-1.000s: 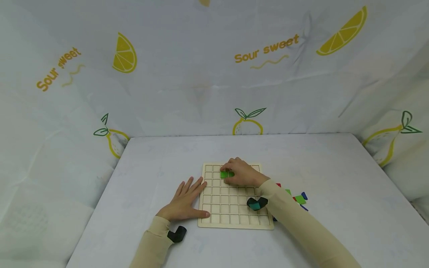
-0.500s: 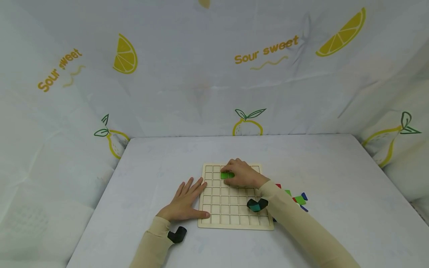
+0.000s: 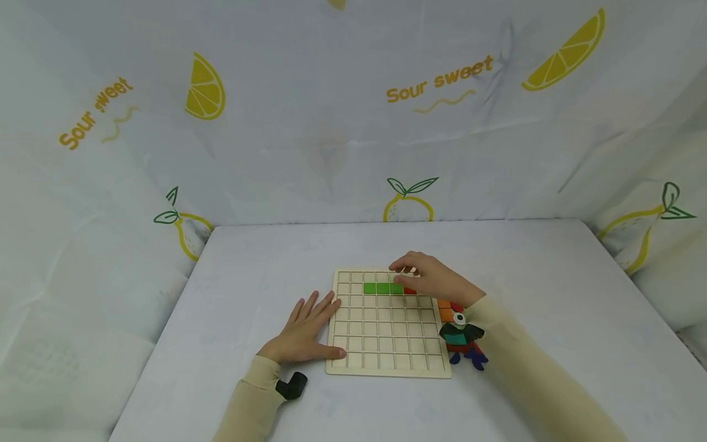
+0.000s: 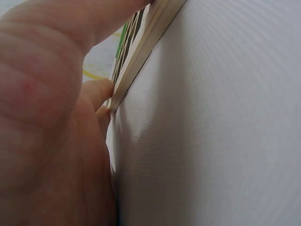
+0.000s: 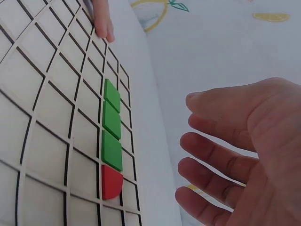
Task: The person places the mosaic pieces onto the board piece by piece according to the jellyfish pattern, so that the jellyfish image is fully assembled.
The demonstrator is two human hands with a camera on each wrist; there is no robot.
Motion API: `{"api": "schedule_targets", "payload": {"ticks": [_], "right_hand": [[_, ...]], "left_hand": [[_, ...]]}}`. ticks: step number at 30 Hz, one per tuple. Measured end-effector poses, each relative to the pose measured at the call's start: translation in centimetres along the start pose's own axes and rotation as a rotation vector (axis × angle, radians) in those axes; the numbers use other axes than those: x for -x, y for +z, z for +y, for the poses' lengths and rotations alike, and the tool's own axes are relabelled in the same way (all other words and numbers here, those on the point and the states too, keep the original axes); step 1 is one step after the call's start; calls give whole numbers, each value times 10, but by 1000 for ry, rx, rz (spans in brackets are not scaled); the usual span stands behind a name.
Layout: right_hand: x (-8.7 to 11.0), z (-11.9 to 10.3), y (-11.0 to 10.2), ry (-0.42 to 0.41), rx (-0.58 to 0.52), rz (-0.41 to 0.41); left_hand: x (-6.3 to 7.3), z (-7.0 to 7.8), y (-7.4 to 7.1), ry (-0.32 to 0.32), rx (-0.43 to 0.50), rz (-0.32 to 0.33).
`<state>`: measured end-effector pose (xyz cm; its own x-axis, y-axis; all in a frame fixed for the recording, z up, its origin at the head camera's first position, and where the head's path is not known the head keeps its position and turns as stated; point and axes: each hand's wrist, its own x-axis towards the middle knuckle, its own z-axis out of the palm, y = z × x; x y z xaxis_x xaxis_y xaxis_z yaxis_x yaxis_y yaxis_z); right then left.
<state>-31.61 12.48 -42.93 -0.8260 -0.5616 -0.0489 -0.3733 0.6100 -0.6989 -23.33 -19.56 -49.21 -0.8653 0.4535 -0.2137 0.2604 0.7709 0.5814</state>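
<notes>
A pale wooden grid board point(image 3: 386, 372) lies on the white table. Three green square tiles point(image 3: 383, 288) and a red piece point(image 3: 409, 291) with a rounded corner form a row near its far side. My left hand point(image 3: 304, 337) rests spread at the board's left edge, thumb and fingertips on the rim. In the left wrist view the thumb and other fingers reach the board's side point(image 4: 141, 52). My right hand point(image 3: 433, 279) hovers over the far right part of the board, fingers loosely bent. In the right wrist view nothing is between its fingers point(image 5: 207, 146).
Against the board's right edge lie loose pieces: orange squares point(image 3: 444, 312), a round eye-like piece point(image 3: 459, 318) and dark blue pieces point(image 3: 476, 359). The right wrist camera and sleeve partly cover them. A lemon-printed white cloth point(image 3: 298, 123) hangs behind the table.
My right hand has let go of the tiles and moved right, up off the board. The whole green and red row now shows, as do more loose pieces. My left hand stays put.
</notes>
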Motion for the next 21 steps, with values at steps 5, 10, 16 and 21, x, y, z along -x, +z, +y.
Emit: {"api": "schedule_targets", "payload": {"ticks": [5,10,16,21], "right_hand": [[19,6,-14,43,64,25],[36,14,-24,65,111,40],[53,27,-31,79,128,47],[63,39,-33,115,156,39]], "left_hand": [[-1,-1,1,-2,-10,-1],[0,0,1,4,-5,5],[-2,-4,4,6,-13,15],[-4,-9,7,-7,-18,9]]}}
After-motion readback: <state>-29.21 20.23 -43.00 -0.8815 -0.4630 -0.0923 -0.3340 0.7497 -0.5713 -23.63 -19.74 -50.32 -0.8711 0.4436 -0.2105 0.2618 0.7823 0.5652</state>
